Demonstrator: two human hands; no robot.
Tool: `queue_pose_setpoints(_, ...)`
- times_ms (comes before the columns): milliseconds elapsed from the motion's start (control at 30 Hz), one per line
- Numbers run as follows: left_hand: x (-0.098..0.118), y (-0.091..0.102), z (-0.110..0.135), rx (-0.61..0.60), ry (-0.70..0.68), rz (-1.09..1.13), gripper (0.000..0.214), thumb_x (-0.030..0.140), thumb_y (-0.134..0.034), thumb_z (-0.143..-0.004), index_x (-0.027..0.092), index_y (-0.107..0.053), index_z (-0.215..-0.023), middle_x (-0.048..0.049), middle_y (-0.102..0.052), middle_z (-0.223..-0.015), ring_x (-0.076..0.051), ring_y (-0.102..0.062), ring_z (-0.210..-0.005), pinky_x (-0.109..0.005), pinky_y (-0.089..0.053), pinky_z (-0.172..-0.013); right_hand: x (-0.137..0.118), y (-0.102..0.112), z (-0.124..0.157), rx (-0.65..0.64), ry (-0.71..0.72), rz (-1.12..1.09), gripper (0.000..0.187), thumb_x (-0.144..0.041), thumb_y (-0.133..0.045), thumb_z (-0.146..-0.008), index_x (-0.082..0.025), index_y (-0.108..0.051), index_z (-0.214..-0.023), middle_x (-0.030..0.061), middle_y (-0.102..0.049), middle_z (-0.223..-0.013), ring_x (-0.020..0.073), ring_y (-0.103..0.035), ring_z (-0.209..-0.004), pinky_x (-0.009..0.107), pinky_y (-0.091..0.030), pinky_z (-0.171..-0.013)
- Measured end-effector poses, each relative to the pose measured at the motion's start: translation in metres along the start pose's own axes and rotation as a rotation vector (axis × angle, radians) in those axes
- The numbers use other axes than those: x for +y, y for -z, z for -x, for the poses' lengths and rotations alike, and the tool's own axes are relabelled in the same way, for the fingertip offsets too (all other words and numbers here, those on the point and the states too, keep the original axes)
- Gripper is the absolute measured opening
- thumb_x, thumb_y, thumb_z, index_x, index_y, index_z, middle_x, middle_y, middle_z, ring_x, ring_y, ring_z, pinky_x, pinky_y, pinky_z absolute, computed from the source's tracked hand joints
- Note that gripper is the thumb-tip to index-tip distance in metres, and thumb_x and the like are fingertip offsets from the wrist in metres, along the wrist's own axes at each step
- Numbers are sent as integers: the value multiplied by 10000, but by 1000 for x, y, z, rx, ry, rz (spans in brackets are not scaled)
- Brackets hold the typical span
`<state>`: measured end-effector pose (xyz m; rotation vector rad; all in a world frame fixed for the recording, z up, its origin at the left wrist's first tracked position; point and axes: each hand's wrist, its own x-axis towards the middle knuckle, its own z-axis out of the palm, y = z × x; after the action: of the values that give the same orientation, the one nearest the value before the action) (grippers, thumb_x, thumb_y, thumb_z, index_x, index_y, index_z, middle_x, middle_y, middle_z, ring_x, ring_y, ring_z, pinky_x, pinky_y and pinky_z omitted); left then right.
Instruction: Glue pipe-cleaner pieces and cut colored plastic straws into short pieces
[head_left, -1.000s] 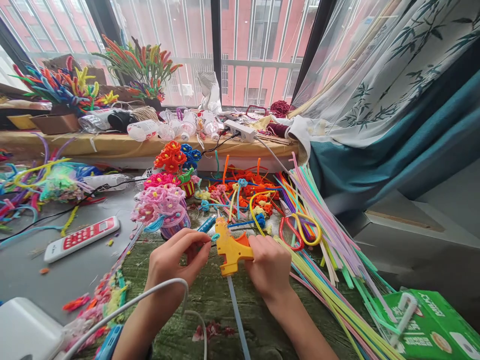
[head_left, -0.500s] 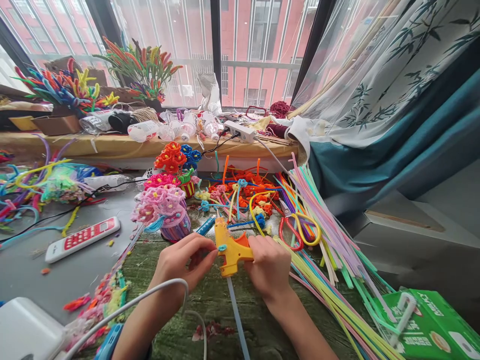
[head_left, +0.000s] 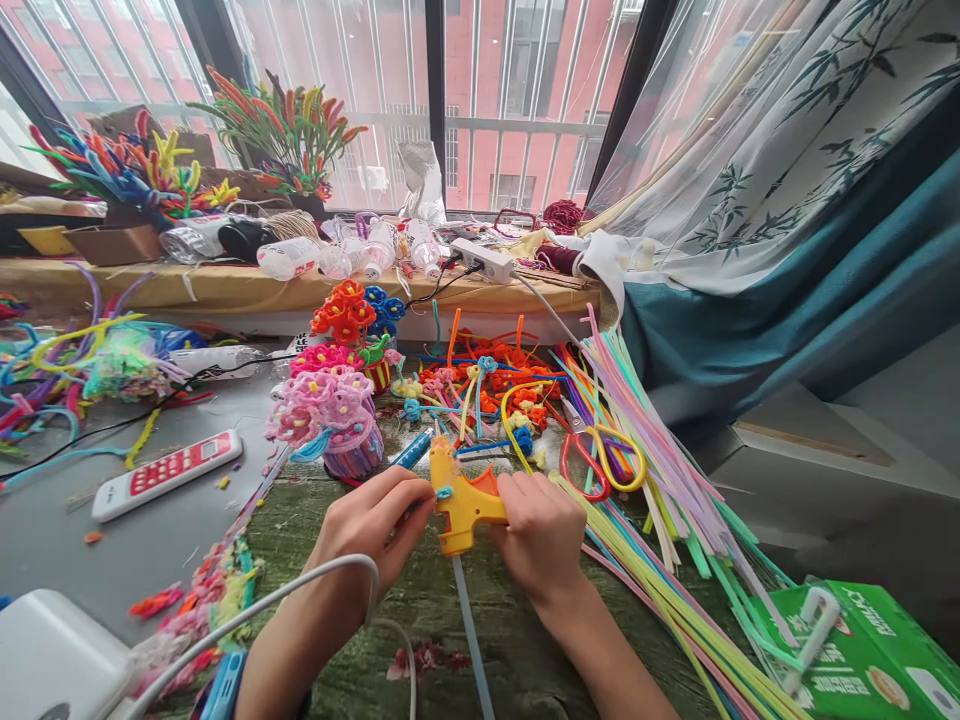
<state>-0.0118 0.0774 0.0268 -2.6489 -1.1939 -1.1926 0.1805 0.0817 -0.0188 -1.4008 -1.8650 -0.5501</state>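
My right hand [head_left: 544, 525] is wrapped round the handle of a yellow glue gun [head_left: 466, 500], whose nozzle points away from me. A long translucent glue stick [head_left: 471, 635] runs out of its rear end toward me. At the gun's left side, my left hand [head_left: 367, 520] is closed in a pinch. Its fingertips hold a small teal curled piece [head_left: 445, 492], which looks like bent pipe cleaner, against or just in front of the gun's body. Beyond the left hand stands a purple pot with pink pipe-cleaner flowers [head_left: 322, 400]. A blue pen-like tool [head_left: 412, 450] lies beside it.
Scissors [head_left: 604, 460] with red and yellow handles lie right of the gun. Bundles of pipe cleaners [head_left: 660, 420] stretch down the right side to a green box [head_left: 862, 650]. A white cable [head_left: 300, 580] arcs over my left forearm. A remote [head_left: 169, 473] lies at left.
The fingers of my left hand have drawn slightly closer together around the teal piece. The glue gun and my right hand have barely moved; the view has shifted a little.
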Motion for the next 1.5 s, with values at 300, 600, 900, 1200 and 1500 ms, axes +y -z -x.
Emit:
queue_pose_setpoints(300, -5, -2, 5, -33, 16, -20, 83, 142, -529, -920, 184, -583, -874, 4, -608, -793, -89, -576, -640, -174, -441, -630, 0, 4, -2, 25, 90, 52, 252, -98, -474, -770, -201, -473, -540, 23, -481, -514, 180, -362, -534, 318, -172, -549)
queue_pose_setpoints(600, -7, -6, 5, -33, 44, -26, 100, 166, -522, -923, 194, -581, -848, 11, -601, -769, -89, -569, -611, -179, -432, -608, -1, 5, -1, 38, 124, 75, 318, -95, -443, -846, -205, -466, -548, 20, -467, -516, 183, -348, -543, 325, -172, -558)
queue_pose_setpoints(900, -7, -6, 6, -31, 64, -42, 101, 169, -530, -914, 189, -593, -838, 6, -601, -774, -87, -558, -595, -178, -428, -589, -4, 9, -5, 81, 162, 107, 388, -32, -372, -871, -200, -449, -530, 19, -446, -497, 181, -318, -535, 327, -176, -559)
queue_pose_setpoints(1200, 2, 0, -1, -66, 81, -98, 139, 151, -514, -910, 164, -609, -809, -4, -607, -732, -86, -531, -537, -186, -432, -551, -5, 9, -5, 87, 196, 125, 408, -53, -368, -901, -197, -447, -528, 13, -437, -489, 177, -302, -530, 333, -172, -560)
queue_pose_setpoints(1500, -2, -1, 0, -46, 82, -118, 185, 189, -475, -922, 176, -610, -795, 3, -600, -711, -83, -515, -518, -182, -426, -522, -7, 11, -7, 103, 234, 137, 430, -84, -340, -942, -203, -432, -539, 5, -414, -490, 176, -300, -530, 331, -178, -568)
